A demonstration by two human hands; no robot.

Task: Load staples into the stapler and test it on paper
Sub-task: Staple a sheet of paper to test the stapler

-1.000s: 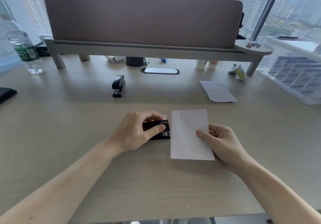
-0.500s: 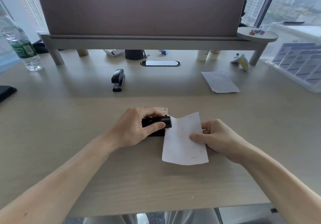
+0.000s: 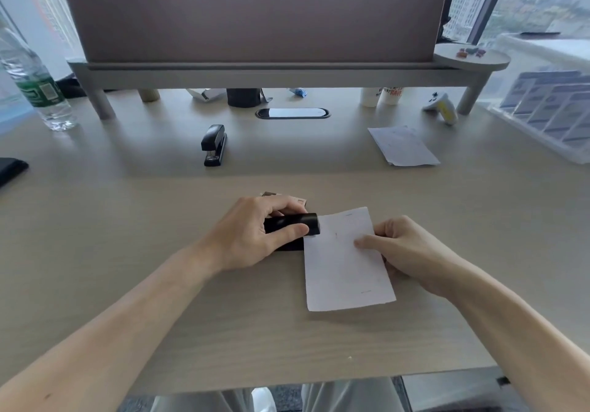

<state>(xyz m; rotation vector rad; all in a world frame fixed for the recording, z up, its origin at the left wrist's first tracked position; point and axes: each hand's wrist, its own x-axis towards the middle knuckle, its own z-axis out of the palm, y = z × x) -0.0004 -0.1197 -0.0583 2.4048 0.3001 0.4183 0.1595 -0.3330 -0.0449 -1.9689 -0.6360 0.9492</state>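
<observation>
Left hand (image 3: 252,236): closed over a small black stapler (image 3: 300,223) lying on its side-to-side axis on the surface (image 3: 127,252), thumb along the near face, fingers curled over the top; nose points right

Right hand (image 3: 405,252): pinching the right edge of a white paper sheet (image 3: 344,264), thumb on top, fingers folded behind

Paper sheet: upper left corner tucked into the stapler's mouth, top half lifted off the surface, lower edge resting on it; faint small marks scattered over its face. A second earlier it lay flat just beside the stapler; it has since shifted left into the mouth, and the stapler's metal underside no longer shows

Small printed box (image 3: 295,200): partly hidden behind the left hand's fingers, contents not visible

Second black stapler (image 3: 214,145): standing alone farther back, well apart from the hands

Loose paper (image 3: 404,146): back right, lying flat

Water bottle (image 3: 35,82): far left, upright, clear with green label; fill level cannot be told

Clear plastic bin (image 3: 549,117): far right edge, holding a row of upright printed packets

Desk shelf riser (image 3: 274,71): spans the back, bearing a fabric divider panel (image 3: 249,12); its round end plate (image 3: 472,57) carries a few small coloured items

Under the riser: dark cup (image 3: 244,97), two white bottles (image 3: 381,95), a white and yellow gadget (image 3: 442,108)
</observation>
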